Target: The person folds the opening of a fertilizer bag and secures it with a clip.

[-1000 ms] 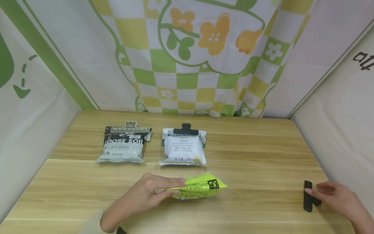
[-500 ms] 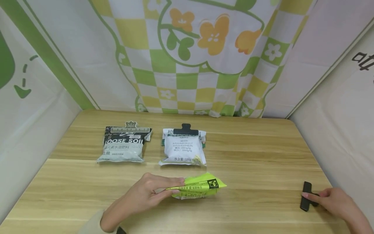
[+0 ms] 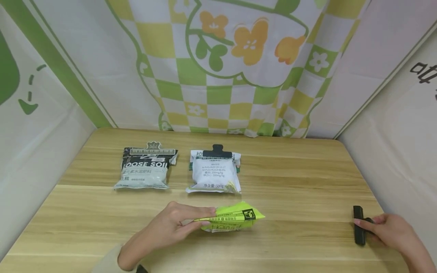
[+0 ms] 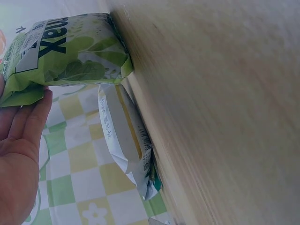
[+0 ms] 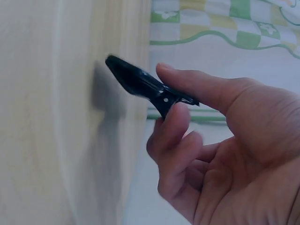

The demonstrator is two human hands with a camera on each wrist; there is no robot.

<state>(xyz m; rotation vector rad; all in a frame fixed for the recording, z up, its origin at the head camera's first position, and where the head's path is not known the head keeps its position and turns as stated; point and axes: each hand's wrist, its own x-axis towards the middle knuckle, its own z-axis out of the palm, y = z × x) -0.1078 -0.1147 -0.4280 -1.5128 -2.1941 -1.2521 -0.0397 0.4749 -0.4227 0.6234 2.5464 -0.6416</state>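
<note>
My left hand (image 3: 167,226) pinches the folded top edge of a yellow-green fertilizer bag (image 3: 235,218) between thumb and fingers. The bag stands upright at the front middle of the table, and its leafy printed side (image 4: 82,51) shows in the left wrist view. At the far right my right hand (image 3: 392,229) holds a black bag clip (image 3: 359,225) by its handles, thumb on one side and curled fingers on the other. In the right wrist view the clip (image 5: 136,79) is raised off the wood, its shadow beside it, and its jaws look closed.
Two more bags lie behind on the wooden table (image 3: 293,182): a grey-black soil bag (image 3: 145,170) with a decorated clip, and a white bag (image 3: 215,172) with a black clip. A checkered curtain (image 3: 218,94) hangs at the back, with white cloth walls at both sides.
My right hand has gone from touching the black clip on the table to gripping it, turning it and lifting it. The left hand and the yellow-green bag have stayed put.
</note>
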